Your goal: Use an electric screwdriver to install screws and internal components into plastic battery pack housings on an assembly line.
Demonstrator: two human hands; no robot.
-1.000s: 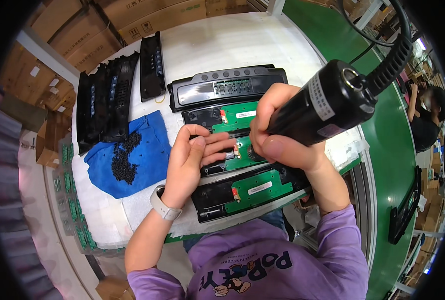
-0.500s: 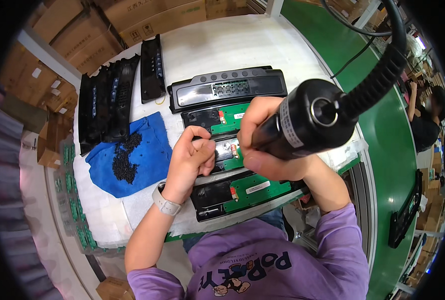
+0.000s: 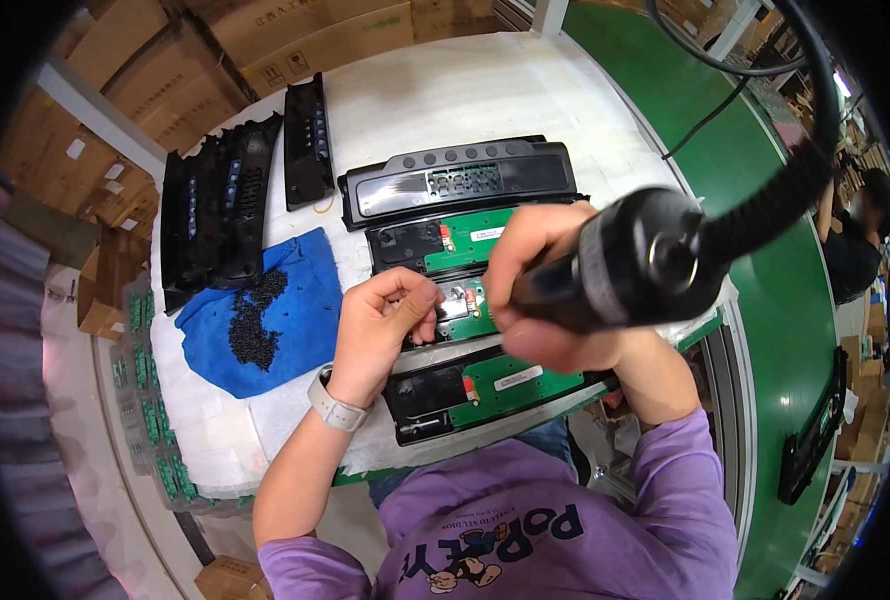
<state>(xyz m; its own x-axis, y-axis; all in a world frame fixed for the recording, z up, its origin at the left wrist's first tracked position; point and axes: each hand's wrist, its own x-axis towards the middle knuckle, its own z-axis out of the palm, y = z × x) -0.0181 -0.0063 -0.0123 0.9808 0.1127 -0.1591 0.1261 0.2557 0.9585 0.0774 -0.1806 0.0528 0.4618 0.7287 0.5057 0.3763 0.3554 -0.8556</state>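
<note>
My right hand [image 3: 537,238] is wrapped round a black electric screwdriver [image 3: 630,265] with a ribbed cable, its body blurred and its tip hidden. Below it lies the middle black casing with a green circuit board [image 3: 475,325]. My left hand [image 3: 380,318] is over that casing's left end, fingers curled, thumb near the index finger; whatever they pinch is too small or hidden to tell. Two more casings with green boards lie beside it, one nearer me [image 3: 510,388] and one farther off [image 3: 430,240]. Small black screws [image 3: 252,335] are heaped on a blue cloth [image 3: 310,275] to the left.
A black front panel with round buttons [image 3: 395,195] lies beyond the boards. More black panels [image 3: 215,215] rest at the far left of the white-covered table [image 3: 485,75]. Cardboard boxes [image 3: 315,50] stand behind. On the right, a person [image 3: 865,235] is beside a green surface [image 3: 785,380].
The screwdriver and my right hand have shifted slightly right and toward me. My left hand has come down a little, its fingers still curled at the middle casing.
</note>
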